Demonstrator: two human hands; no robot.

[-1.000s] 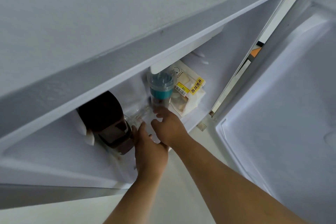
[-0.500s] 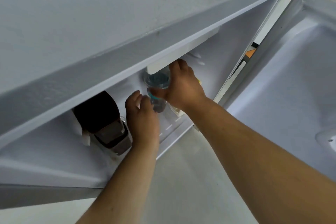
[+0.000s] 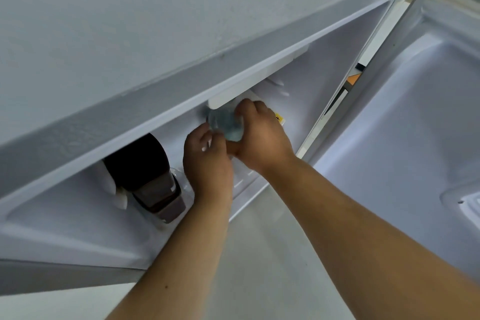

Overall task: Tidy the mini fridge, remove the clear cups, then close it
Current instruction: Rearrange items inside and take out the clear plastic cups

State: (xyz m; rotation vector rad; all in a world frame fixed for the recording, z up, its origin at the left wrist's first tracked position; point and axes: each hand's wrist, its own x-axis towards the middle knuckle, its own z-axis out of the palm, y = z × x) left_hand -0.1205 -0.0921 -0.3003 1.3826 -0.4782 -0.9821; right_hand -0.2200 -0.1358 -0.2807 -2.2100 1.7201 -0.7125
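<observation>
I look down into the open white mini fridge. My right hand is shut around a clear cup with a teal band, tilted and blurred, just under the fridge's top lip. My left hand is right beside it, fingers curled against the cup's lower end. Another clear cup shows faintly behind my left wrist, next to a dark bottle with a brown label. A white food packet with a yellow label is mostly hidden behind my right hand.
The fridge door stands open at the right, its white inner liner facing me. The fridge's top panel fills the upper left. Pale floor lies below my arms.
My right hand has closed on the teal-banded cup and tipped it over. My left hand has risen from the fridge floor to the cup's lower end.
</observation>
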